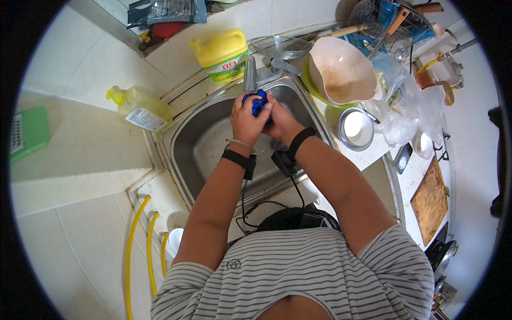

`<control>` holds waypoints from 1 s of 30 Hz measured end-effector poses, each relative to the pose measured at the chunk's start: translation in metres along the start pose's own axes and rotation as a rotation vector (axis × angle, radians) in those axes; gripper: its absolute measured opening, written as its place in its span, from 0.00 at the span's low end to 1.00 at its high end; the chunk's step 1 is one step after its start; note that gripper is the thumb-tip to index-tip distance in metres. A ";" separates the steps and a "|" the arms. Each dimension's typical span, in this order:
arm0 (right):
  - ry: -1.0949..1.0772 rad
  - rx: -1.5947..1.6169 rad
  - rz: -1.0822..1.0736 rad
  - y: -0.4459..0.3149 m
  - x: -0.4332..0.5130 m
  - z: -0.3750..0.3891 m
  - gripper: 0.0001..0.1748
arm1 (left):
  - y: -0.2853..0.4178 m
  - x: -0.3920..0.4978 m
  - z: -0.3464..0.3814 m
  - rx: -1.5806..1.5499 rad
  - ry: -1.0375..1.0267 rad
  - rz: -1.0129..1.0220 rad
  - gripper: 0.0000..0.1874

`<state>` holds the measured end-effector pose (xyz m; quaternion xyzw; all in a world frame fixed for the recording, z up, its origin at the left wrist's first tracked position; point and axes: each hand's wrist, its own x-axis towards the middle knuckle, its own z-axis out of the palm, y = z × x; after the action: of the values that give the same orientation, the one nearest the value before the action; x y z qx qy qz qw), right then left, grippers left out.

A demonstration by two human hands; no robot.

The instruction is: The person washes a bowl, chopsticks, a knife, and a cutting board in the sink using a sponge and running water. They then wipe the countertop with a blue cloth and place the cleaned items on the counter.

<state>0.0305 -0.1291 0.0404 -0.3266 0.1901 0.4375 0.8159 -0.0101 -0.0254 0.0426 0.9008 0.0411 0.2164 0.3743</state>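
Over the stainless steel sink point(204, 140), just below the metal faucet point(250, 74), both hands grip a crumpled dark-blue cloth point(258, 103). My left hand point(247, 120) closes on it from the left side. From the right, my right hand point(280, 118) presses against the same cloth, its fingers partly hidden. Each wrist wears a black strap with a small black device and a cable. Small bits lie on the sink bottom.
Behind the sink stands a yellow detergent jug point(220, 52); a yellowish pump bottle point(146, 108) is at its left. Right of it are a large pale bowl point(344, 72), a metal bowl with a white cup point(357, 128), plastic bags point(400, 112) and a wooden cutting board point(430, 202).
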 end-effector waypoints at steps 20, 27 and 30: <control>0.172 -0.474 -0.040 0.035 0.011 -0.006 0.16 | -0.015 -0.010 -0.008 0.013 -0.330 -0.322 0.16; 0.179 -0.429 0.045 0.027 -0.021 -0.035 0.22 | -0.040 -0.035 -0.019 -0.403 -0.367 -0.374 0.13; 0.088 -0.319 0.081 0.010 -0.060 -0.058 0.29 | -0.022 -0.034 -0.042 -0.443 -0.469 -0.284 0.10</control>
<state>-0.0118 -0.2006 0.0310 -0.4630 0.1666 0.4798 0.7264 -0.0566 0.0096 0.0413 0.8083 0.0309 -0.0470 0.5861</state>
